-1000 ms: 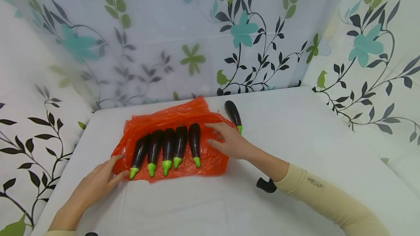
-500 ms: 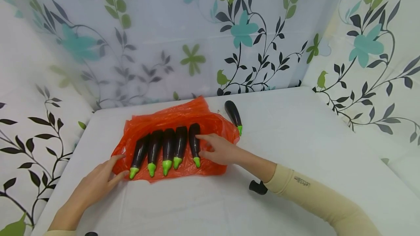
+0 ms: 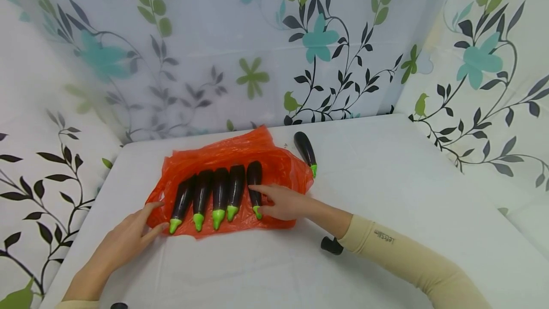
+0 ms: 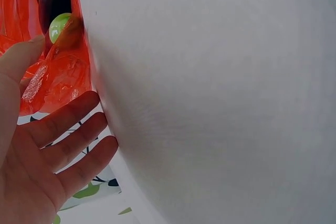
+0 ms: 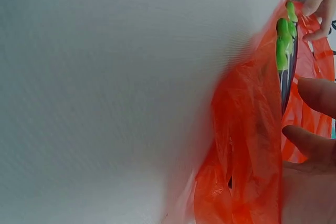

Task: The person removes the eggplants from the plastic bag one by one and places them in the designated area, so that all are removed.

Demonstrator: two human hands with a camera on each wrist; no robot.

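Several dark purple eggplants with bright green stem ends lie side by side on a crumpled red plastic bag [image 3: 244, 144]. My right hand [image 3: 280, 201] reaches over the rightmost eggplant [image 3: 255, 173], forefinger across its lower half and thumb near its green end. In the right wrist view, my thumb and a finger [image 5: 317, 95] stand apart above the bag. At the bag's left edge rests my left hand [image 3: 126, 240], thumb and forefinger spread beside the leftmost eggplant [image 3: 183, 199]. The left wrist view shows three extended fingers [image 4: 79, 166] next to the red film.
A separate eggplant [image 3: 304, 148] lies behind the bag's right side, its green end at the bag's edge. The white table [image 3: 407, 166] extends to the right and front. Patterned cloth [image 3: 193, 37] hangs behind. A small black object [image 3: 331, 245] shows by my right wrist.
My right hand has moved left and toward me, from the bag's right edge onto the rightmost eggplant. My left hand and the eggplants stay where they were.
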